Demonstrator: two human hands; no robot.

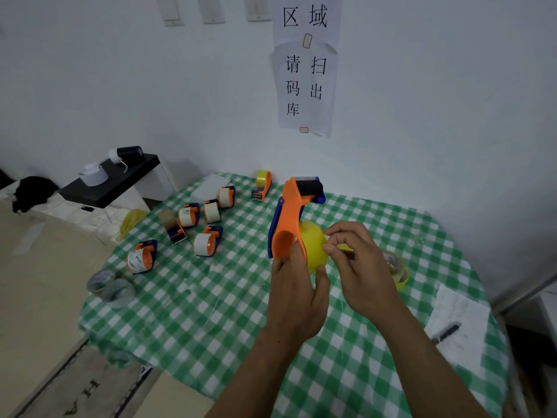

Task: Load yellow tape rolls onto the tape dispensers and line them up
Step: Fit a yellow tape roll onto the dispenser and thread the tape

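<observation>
Your left hand (297,285) grips the dispenser (289,212) by its handle, your right hand (361,260) pinches tape on the yellow roll (313,245) seated beside that handle, and the cutter (306,178) sits at the dispenser's far end.

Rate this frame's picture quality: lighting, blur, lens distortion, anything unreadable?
Head view: dim, flat, bluish light, soft shadows, no glare; the wide-angle lens bows the table edge; the right hand pinching tape on the yellow tape roll and the left hand gripping the dispenser look slightly soft; print on the paper sheet is unreadable, the wall sign legible.
</observation>
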